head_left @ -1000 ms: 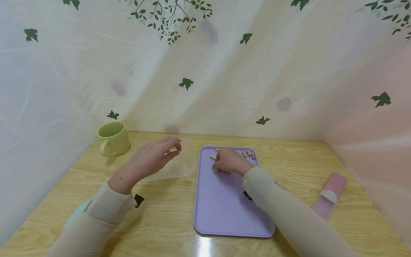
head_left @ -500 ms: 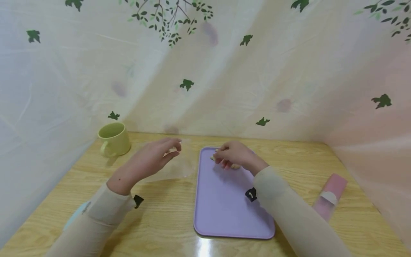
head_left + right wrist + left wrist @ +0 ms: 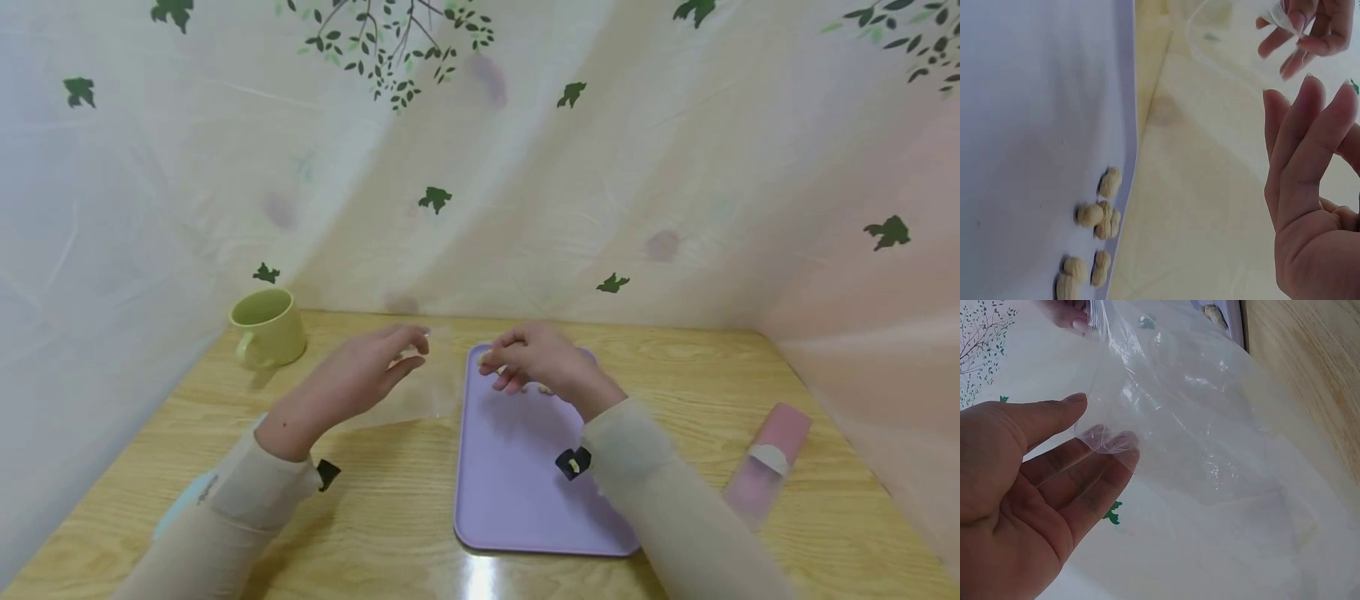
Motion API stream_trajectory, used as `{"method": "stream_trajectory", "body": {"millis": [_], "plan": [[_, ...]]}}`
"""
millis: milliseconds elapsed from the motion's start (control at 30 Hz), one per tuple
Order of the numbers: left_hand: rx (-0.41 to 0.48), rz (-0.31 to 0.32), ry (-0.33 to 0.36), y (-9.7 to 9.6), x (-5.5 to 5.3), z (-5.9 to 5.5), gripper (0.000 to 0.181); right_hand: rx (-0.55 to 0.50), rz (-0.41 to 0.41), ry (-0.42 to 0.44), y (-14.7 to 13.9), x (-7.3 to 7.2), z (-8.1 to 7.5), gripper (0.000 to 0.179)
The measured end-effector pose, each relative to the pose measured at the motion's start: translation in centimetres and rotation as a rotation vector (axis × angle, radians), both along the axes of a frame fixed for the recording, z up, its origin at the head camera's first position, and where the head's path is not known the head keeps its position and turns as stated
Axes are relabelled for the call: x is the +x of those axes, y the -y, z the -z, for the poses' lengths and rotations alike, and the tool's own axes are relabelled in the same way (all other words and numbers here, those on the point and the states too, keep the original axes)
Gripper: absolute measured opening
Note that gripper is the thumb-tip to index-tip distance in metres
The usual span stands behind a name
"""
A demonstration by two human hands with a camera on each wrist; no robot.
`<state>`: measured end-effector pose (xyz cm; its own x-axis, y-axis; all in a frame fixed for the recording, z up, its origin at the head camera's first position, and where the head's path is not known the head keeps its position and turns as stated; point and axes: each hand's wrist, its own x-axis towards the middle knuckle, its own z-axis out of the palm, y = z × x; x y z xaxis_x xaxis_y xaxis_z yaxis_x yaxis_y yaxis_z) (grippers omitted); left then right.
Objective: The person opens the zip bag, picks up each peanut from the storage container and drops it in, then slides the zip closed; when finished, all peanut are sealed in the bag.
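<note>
Left hand (image 3: 367,367), left of centre, held clear bag (image 3: 1210,437), fingers curled at its edge, thumb apart. Right hand (image 3: 536,358), centre, pinched peanut (image 3: 482,361) above far end of purple tray (image 3: 517,492). Loose peanuts (image 3: 1109,222) lay on tray. Green mug (image 3: 270,333) stood at left.

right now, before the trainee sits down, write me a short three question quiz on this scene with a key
1. Multiple choice. What colour is the tray?
A green
B purple
C white
2. True or false: in the right wrist view, several peanuts lie on the tray near its rim.
3. Fill the gap: of the two hands, the ___ one is nearer the mug.

Key
1. B, purple
2. True
3. Left: the left hand is nearer; the right hand is over the tray.
</note>
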<state>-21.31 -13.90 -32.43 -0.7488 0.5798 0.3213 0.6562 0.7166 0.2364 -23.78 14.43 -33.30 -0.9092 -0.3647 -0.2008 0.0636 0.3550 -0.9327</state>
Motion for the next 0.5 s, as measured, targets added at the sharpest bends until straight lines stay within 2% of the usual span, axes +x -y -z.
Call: {"method": "stream_trajectory", "body": {"millis": [233,500], "plan": [[0.003,0.038,-0.066,-0.3,0.2,0.3,0.021,-0.001,-0.018,0.042,1.4,0.8,0.3,0.02],[0.013,0.051,-0.073,-0.5,0.3,0.6,0.02,-0.016,-0.051,0.038,1.7,0.9,1.0,0.023]]}}
